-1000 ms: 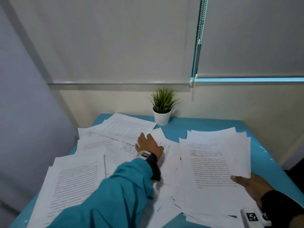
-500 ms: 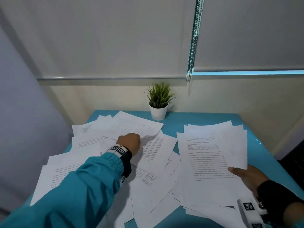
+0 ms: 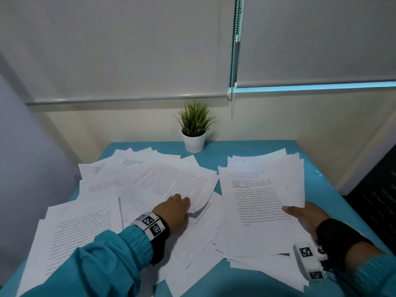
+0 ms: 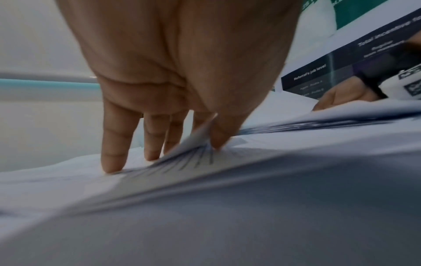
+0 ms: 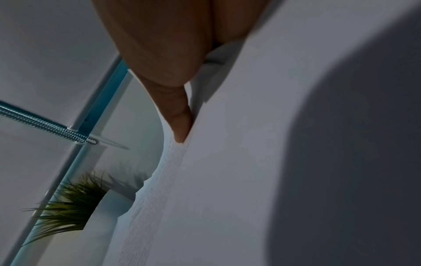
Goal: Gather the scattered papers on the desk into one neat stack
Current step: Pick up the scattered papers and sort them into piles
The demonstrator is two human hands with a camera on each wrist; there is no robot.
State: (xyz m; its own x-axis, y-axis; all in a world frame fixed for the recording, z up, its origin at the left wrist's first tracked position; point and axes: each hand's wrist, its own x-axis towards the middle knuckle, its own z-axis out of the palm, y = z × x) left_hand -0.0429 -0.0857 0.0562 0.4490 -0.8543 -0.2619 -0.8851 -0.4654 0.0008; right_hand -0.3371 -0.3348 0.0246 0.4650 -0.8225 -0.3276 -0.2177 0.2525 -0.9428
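White printed papers (image 3: 81,228) lie scattered over the left and middle of the teal desk (image 3: 321,189). My left hand (image 3: 175,209) is on a printed sheet (image 3: 177,183) near the middle. In the left wrist view the thumb and forefinger of the left hand (image 4: 205,140) pinch that sheet's lifted edge (image 4: 182,162), and the other fingertips touch the paper. A gathered stack (image 3: 257,196) lies on the right. My right hand (image 3: 304,213) grips its near right edge, with the thumb (image 5: 180,126) on top of the stack (image 5: 227,180) and the fingers hidden beneath.
A small potted plant (image 3: 194,129) in a white pot stands at the desk's far edge, against the wall. A bead chain (image 3: 232,61) hangs from the window blinds behind it. Bare teal surface shows at the far right, and a dark gap lies beyond the desk's right edge.
My left hand has taken hold of the top printed sheet and drawn it nearer and rightward, towards the stack. The right hand keeps its grip on the stack.
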